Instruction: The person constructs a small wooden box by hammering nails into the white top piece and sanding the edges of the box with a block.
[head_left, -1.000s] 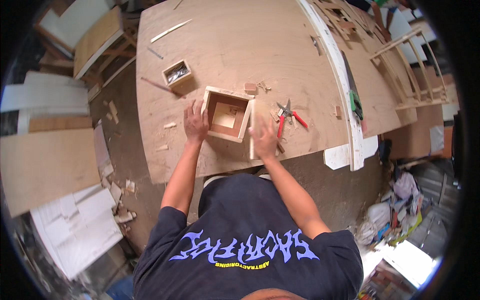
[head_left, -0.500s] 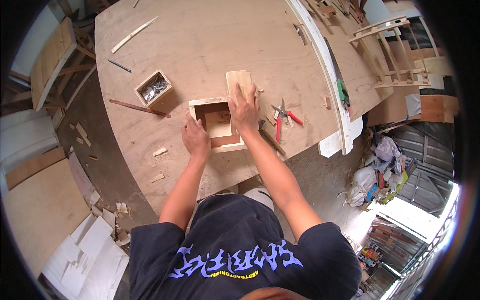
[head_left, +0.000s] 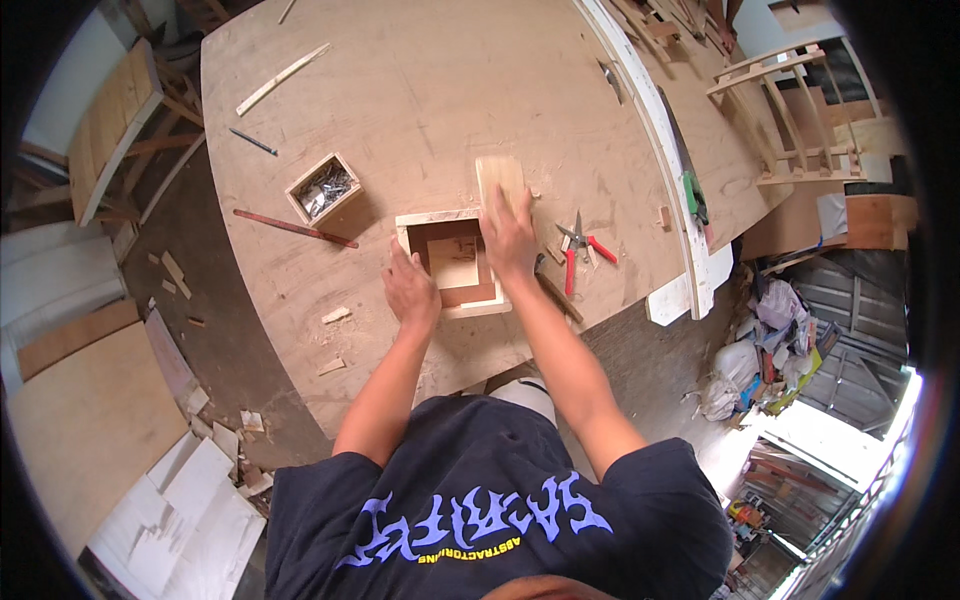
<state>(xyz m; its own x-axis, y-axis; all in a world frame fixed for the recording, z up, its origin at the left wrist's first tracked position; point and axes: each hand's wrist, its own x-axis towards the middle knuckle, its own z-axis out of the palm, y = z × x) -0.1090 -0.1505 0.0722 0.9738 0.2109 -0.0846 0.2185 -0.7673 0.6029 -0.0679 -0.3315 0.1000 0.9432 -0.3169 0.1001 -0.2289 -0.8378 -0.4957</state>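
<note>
A square open wooden box [head_left: 437, 217] sits near the close edge of the workbench, with a pale wood panel showing inside it. My left hand [head_left: 411, 290] is closed against the box's left wall, fingers along the outer side. On the right wall, my right hand [head_left: 510, 238] holds the near end of a flat pale wood block [head_left: 498, 178], with its fingers lying over the block's face. The block reaches past the box's far right corner. My right palm covers part of the right wall, so the contact there is hidden.
A small wooden box of nails [head_left: 328, 190] stands to the left, near a reddish-brown stick [head_left: 295, 228]. Red-handled pliers [head_left: 580, 250] lie right of my right hand. A long white strip [head_left: 655, 130] crosses the bench [head_left: 430, 110]. Farther right is a green-handled saw [head_left: 692, 195].
The whole view has shifted a little, so everything appears slightly farther right and lower. Both hands keep nearly the same places on the box and the block.
</note>
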